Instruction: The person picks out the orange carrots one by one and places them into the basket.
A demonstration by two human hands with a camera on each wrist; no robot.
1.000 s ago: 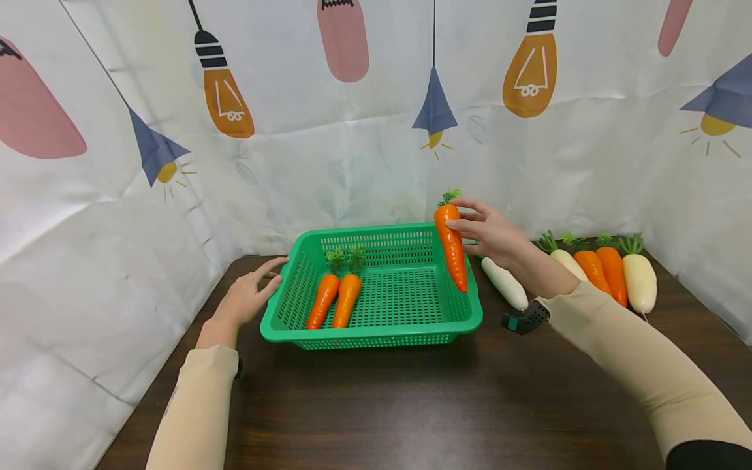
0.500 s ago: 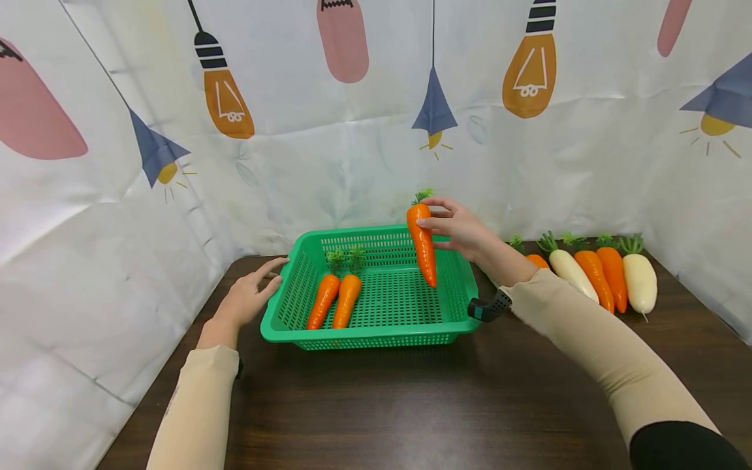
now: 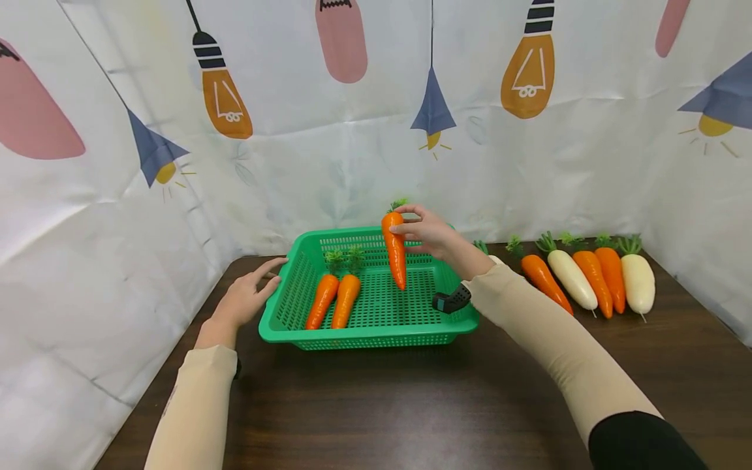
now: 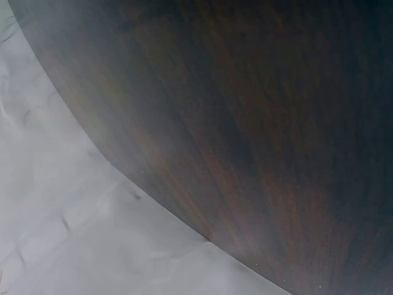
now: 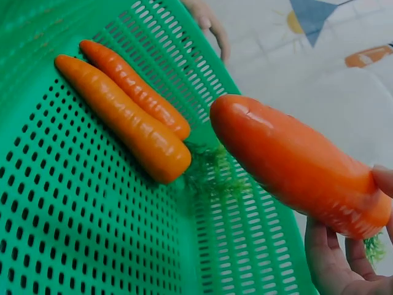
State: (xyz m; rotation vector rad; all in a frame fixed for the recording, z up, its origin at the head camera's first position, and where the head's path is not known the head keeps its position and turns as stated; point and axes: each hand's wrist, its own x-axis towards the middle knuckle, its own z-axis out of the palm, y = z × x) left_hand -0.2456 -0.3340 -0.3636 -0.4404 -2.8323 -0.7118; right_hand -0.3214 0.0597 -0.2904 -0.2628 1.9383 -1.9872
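Orange carrot (image 3: 394, 251), pinched by the right hand (image 3: 431, 233), has moved nearer two carrots (image 3: 346, 297) in the perforated basket (image 3: 364, 333), left hand (image 3: 243, 295) relaxed alongside.

My right arm (image 3: 546, 333) reaches forward, with my right hand (image 3: 429, 233) up and pinching. My left arm (image 3: 196, 405) stretches out too, and my left hand (image 3: 249, 294) is lower, its fingers (image 3: 270, 265) a bit bent.

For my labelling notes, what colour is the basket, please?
The basket is green, showing best in the head view.
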